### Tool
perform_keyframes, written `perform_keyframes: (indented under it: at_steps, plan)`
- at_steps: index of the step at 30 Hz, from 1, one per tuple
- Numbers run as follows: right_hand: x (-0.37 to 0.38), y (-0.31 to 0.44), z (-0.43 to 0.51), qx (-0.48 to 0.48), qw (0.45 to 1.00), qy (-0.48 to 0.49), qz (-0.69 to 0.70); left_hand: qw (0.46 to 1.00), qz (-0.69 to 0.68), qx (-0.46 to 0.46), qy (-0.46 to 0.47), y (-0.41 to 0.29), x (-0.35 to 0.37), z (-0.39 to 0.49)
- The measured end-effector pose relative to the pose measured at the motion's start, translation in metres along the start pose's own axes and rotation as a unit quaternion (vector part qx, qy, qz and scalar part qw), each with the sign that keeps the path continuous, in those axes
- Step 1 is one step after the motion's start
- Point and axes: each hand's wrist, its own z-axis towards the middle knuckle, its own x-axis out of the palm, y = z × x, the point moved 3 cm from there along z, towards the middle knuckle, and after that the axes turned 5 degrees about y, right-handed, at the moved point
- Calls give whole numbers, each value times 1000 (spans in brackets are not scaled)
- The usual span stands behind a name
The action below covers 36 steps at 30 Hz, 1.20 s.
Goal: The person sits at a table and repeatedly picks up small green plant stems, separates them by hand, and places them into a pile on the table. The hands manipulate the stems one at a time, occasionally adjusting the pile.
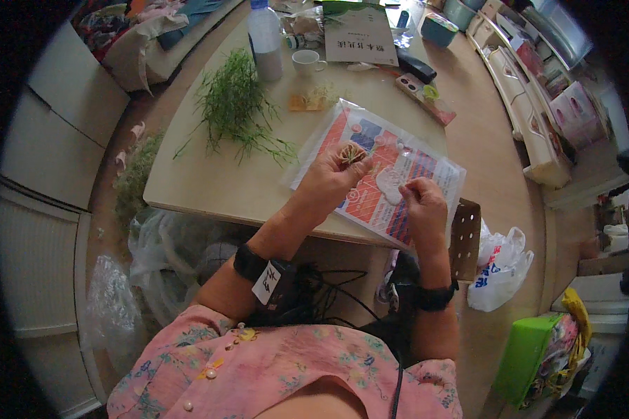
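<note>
My left hand [331, 175] is closed on a small bundle [351, 153] with pale, curled ends and a green centre, perhaps an artificial flower. To its right, my right hand [423, 198] has thumb and fingertips pinched together; whether something thin lies between them is too small to see. Both hands are above a printed red, blue and white sheet in clear plastic [367, 209]. A white, rounded patch [390, 184] lies on that sheet between the hands. A pile of thin green artificial-looking sprigs [233, 105] lies on the table [188, 183] at the left.
Beyond the hands stand a plastic bottle [266, 52] and a white cup [306, 62], near a book [359, 36]. A boxed item [424, 99] lies at the table's right edge. Below are a perforated brown basket [465, 241], a white plastic bag [500, 272] and black cables [330, 285].
</note>
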Motion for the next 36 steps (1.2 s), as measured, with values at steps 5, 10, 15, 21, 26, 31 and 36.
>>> perform_keyframes:
  at_steps: [5, 10, 15, 21, 26, 31, 36]
  plan:
    - [3, 3, 0, -65, 993, -11, -94, 998, 52, -28, 19, 3, -2, 0]
    - [-9, 6, 3, -11, 998, -35, 52, 1000, -5, -4, -20, 0, 1, -1]
    - [-8, 18, 7, 115, 903, 21, 414, 998, -28, -46, -31, -2, 2, -4]
    - [6, 53, 6, 108, 751, 53, 649, 998, -38, -28, -45, -5, 8, -7]
    - [11, 63, 5, 113, 698, 59, 704, 998, -47, -1, -37, -3, 10, -7]
    - [13, 65, 5, 113, 693, 57, 710, 999, -41, 9, -19, -4, 8, -8]
    - [12, 65, 4, 117, 698, 58, 704, 999, -24, 20, -21, -7, 10, -9]
